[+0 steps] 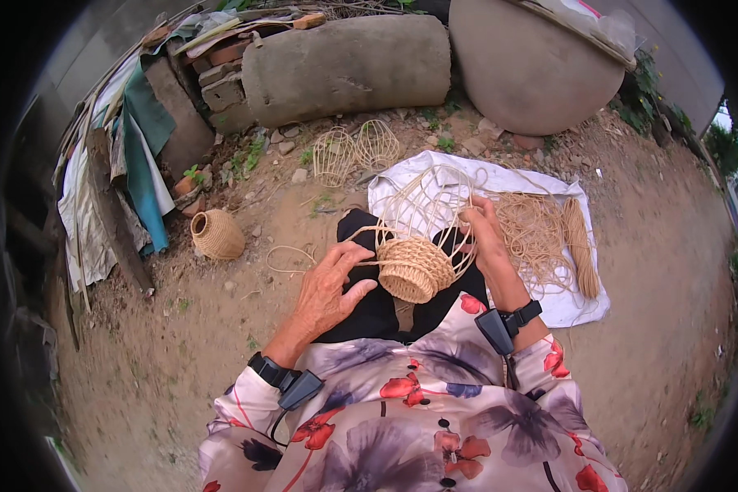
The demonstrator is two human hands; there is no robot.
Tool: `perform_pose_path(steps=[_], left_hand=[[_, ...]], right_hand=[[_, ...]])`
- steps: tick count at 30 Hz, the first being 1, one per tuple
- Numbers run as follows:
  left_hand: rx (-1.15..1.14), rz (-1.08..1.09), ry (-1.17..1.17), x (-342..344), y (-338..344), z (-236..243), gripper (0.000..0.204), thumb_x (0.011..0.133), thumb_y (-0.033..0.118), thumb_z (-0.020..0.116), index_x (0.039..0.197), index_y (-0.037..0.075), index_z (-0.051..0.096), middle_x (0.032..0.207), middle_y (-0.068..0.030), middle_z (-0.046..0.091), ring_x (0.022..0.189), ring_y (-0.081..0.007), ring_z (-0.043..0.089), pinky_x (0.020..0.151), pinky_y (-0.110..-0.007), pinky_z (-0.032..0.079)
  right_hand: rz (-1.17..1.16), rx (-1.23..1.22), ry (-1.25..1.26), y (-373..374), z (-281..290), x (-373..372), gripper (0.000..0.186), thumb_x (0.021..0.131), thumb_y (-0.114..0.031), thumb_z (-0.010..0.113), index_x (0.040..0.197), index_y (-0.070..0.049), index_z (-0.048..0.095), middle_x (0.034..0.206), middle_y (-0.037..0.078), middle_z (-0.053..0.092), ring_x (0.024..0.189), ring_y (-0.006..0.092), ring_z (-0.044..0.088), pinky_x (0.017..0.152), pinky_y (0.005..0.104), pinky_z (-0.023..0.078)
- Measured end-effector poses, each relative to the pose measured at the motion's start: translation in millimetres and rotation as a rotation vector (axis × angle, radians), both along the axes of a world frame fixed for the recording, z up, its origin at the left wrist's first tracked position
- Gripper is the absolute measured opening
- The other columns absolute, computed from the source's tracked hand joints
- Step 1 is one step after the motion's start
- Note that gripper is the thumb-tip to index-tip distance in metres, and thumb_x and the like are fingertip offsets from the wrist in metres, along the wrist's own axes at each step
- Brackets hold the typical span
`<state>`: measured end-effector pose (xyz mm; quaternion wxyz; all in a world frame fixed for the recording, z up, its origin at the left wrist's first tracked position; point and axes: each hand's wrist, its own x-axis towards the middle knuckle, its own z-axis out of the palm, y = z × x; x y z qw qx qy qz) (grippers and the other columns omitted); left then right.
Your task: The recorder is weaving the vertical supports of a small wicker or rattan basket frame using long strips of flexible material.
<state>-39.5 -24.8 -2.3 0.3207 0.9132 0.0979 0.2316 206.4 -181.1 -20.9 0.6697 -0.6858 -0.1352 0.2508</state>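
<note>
A partly woven basket point(410, 275) rests on my lap, its tan woven base toward me and its bare wire ribs point(422, 197) spreading away. My right hand point(485, 234) grips the ribs at the basket's right side, fingers curled around them. To the left of the weave, my left hand point(330, 283) holds a tan cord point(367, 263) that runs to the basket. The left thumb stands apart from the fingers and points at the woven base. A loop of the cord trails out past the left hand.
A white sack point(582, 316) lies at the right, bearing a loose tangle of cord point(533, 234) and a cord bundle point(580, 250). Two wire frames point(334, 157) stand beyond my lap. A finished woven pot point(218, 234) sits at left. Concrete cylinder point(348, 74) and large basin point(533, 74) line the back.
</note>
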Motion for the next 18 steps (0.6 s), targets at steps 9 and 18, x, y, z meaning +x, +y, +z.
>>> perform_pose_path(steps=[9, 18], left_hand=[[-0.074, -0.048, -0.066, 9, -3, -7, 0.042, 0.081, 0.005, 0.069, 0.121, 0.009, 0.057, 0.115, -0.0100, 0.059, 0.082, -0.0200, 0.062, 0.068, -0.028, 0.052], [-0.179, 0.595, 0.164, -122, 144, 5, 0.020, 0.086, 0.015, 0.066, 0.097, -0.001, 0.065, 0.074, -0.0029, 0.060, 0.064, -0.0099, 0.058, 0.055, -0.026, 0.050]], right_hand=[[-0.014, 0.064, 0.084, -5, -17, 3, 0.063, 0.076, -0.035, 0.059, 0.131, -0.011, 0.040, 0.119, 0.010, 0.045, 0.098, 0.0255, 0.044, 0.071, 0.0459, 0.049], [0.023, 0.128, 0.172, -17, -23, 14, 0.059, 0.081, -0.033, 0.052, 0.135, -0.014, 0.037, 0.117, 0.009, 0.043, 0.101, 0.0281, 0.047, 0.075, 0.0467, 0.050]])
